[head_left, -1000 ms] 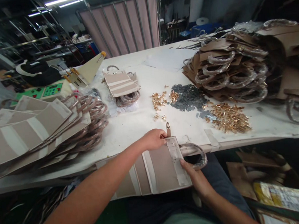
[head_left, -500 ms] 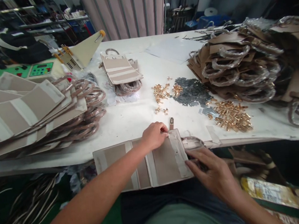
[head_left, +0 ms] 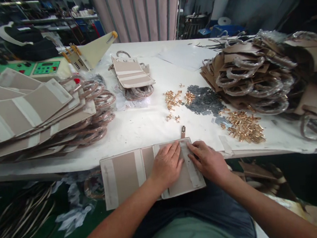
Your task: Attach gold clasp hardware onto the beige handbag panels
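- The panel (head_left: 130, 172), a flat beige bag piece with pale bands, lies across the person's lap with its far edge on the near lip of the table (head_left: 148, 131); the lip props it, so both hands are free to press rather than carry.
- The left hand (head_left: 167, 165) lies palm-down on the panel's right half, fingers spread and flat; it grips nothing, only pins the piece so it cannot slide.
- The right hand (head_left: 209, 162) rests beside it, fingers stretched onto the pale strip (head_left: 192, 168) at the panel's right end; it too is open and flat, pressing, with nothing closed in it.
- The two hands nearly meet over the strip, probably to hold it smooth against the panel.
- A small metal tab (head_left: 182, 131) lies on the table just beyond the panel's far edge, close to the fingers.
- Gold fittings (head_left: 243, 125) sit to the right and a smaller scatter (head_left: 173, 100) farther off, with grey plates (head_left: 204, 99) between; all lie within arm's reach.
- A stack of like panels (head_left: 26, 116) fans out at the left, their ring handles (head_left: 98, 106) pointing right; a brown pile (head_left: 255, 76) with wrapped handles sits at the far right.
- A small stack (head_left: 132, 74) lies at the far centre; a green control box (head_left: 41, 68) stands at the far left.
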Demonstrator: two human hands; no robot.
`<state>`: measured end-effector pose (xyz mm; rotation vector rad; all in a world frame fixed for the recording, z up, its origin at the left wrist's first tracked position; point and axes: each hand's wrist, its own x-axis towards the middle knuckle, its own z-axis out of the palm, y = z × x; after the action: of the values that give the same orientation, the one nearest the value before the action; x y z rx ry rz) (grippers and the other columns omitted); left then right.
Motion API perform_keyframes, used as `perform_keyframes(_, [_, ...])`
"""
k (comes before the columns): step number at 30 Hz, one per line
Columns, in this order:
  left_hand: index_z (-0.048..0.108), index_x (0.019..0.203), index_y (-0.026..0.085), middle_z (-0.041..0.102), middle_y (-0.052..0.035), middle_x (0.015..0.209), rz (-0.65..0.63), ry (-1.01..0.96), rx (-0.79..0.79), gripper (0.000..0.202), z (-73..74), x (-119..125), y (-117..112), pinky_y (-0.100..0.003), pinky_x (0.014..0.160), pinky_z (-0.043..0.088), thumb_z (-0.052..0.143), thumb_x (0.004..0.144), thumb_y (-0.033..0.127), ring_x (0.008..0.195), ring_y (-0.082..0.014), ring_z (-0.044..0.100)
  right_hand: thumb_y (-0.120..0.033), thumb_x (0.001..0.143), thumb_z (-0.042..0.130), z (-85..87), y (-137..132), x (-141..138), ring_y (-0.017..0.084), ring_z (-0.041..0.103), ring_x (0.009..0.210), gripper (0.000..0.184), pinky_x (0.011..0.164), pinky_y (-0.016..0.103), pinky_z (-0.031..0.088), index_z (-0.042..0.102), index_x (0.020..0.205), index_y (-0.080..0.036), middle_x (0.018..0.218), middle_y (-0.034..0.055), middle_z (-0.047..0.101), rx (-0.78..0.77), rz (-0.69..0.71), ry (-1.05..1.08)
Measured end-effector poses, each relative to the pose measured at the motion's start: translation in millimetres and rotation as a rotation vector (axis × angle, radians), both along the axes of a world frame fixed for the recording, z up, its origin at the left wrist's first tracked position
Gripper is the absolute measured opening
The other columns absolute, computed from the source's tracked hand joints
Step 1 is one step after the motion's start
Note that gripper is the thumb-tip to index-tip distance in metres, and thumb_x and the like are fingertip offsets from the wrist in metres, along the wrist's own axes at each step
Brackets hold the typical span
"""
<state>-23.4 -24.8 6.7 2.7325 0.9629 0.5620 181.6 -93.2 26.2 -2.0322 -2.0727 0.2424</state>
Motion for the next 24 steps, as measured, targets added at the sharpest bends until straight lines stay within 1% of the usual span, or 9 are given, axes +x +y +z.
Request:
perform_keyframes(1, [0.056, 0.151, 0.008, 0.051, -0.0162, 0.162, 0.005, 0.011, -0.017, 0.053, -0.8, -1, -2, -0.052, 0.119, 0.042, 0.058, 0.103, 0.031, 0.142, -0.0345, 0.05, -0.034, 0.107, 0.05, -0.4, 2, 1, 0.028, 0.072, 0.109, 0.046, 0.082, 0.035, 0.059, 0.06, 0.151, -0.026, 0.137, 0.0123, 0.066, -0.004, -0.001, 0.018])
perform_keyframes(4, [0.052, 0.154, 0.009, 0.048, -0.0152, 0.165, 0.016, 0.012, -0.067, 0.057, -1.8, 2, -4, -0.052, 0.124, 0.039, 0.058, 0.102, 0.031, 0.147, -0.0342, 0.047, -0.036, 0.106, 0.053, -1.3, 10, 6, 0.025, 0.073, 0.105, 0.045, 0.083, 0.034, 0.059, 0.062, 0.148, -0.027, 0.134, 0.0095, 0.068, -0.029, -0.023, 0.117])
perform_keyframes(7, [0.051, 0.155, 0.008, 0.047, -0.0166, 0.166, 0.03, -0.007, -0.104, 0.06, -0.8, 6, -1, -0.053, 0.126, 0.038, 0.058, 0.101, 0.033, 0.15, -0.035, 0.045, -0.037, 0.103, 0.057, -0.7, 16, 12, 0.023, 0.074, 0.101, 0.043, 0.085, 0.032, 0.058, 0.066, 0.144, -0.028, 0.13, 0.0072, 0.07, -0.07, -0.028, 0.205])
perform_keyframes(9, [0.051, 0.155, 0.008, 0.047, -0.0176, 0.165, 0.034, -0.029, -0.127, 0.061, 0.7, 7, 1, -0.054, 0.126, 0.039, 0.058, 0.101, 0.035, 0.152, -0.0349, 0.044, -0.037, 0.103, 0.058, 0.3, 18, 14, 0.023, 0.074, 0.102, 0.043, 0.087, 0.032, 0.057, 0.067, 0.144, -0.029, 0.129, 0.0068, 0.07, -0.084, -0.016, 0.225])
perform_keyframes(12, [0.051, 0.155, 0.01, 0.048, -0.0178, 0.164, 0.017, -0.046, -0.14, 0.06, 2.9, 5, 0, -0.055, 0.127, 0.039, 0.058, 0.101, 0.035, 0.154, -0.0336, 0.042, -0.036, 0.104, 0.055, 1.5, 16, 12, 0.024, 0.074, 0.103, 0.044, 0.087, 0.033, 0.058, 0.064, 0.146, -0.029, 0.132, 0.0077, 0.069, -0.073, -0.002, 0.208])
perform_keyframes(15, [0.051, 0.155, 0.008, 0.047, -0.0187, 0.165, 0.012, -0.029, -0.121, 0.062, 3.0, 3, -2, -0.055, 0.128, 0.039, 0.06, 0.1, 0.034, 0.155, -0.0344, 0.041, -0.035, 0.105, 0.053, 1.0, 13, 8, 0.025, 0.074, 0.108, 0.046, 0.089, 0.035, 0.058, 0.061, 0.15, -0.027, 0.135, 0.0094, 0.067, -0.057, 0.016, 0.19])
perform_keyframes(17, [0.05, 0.156, 0.008, 0.046, -0.0189, 0.165, 0.015, -0.024, -0.106, 0.064, 1.6, 1, -2, -0.056, 0.127, 0.04, 0.061, 0.099, 0.035, 0.154, -0.0351, 0.042, -0.034, 0.105, 0.052, 0.7, 12, 6, 0.025, 0.074, 0.109, 0.047, 0.089, 0.035, 0.059, 0.06, 0.15, -0.026, 0.135, 0.0099, 0.066, -0.062, 0.028, 0.184])
perform_keyframes(24, [0.047, 0.159, 0.014, 0.044, -0.0172, 0.167, -0.01, -0.032, -0.053, 0.065, -7.3, 0, 2, -0.058, 0.125, 0.041, 0.06, 0.1, 0.037, 0.153, -0.0365, 0.043, -0.031, 0.105, 0.053, 5.9, 14, 6, 0.025, 0.073, 0.109, 0.045, 0.088, 0.033, 0.058, 0.059, 0.15, -0.026, 0.135, 0.0102, 0.066, -0.073, 0.051, 0.12])
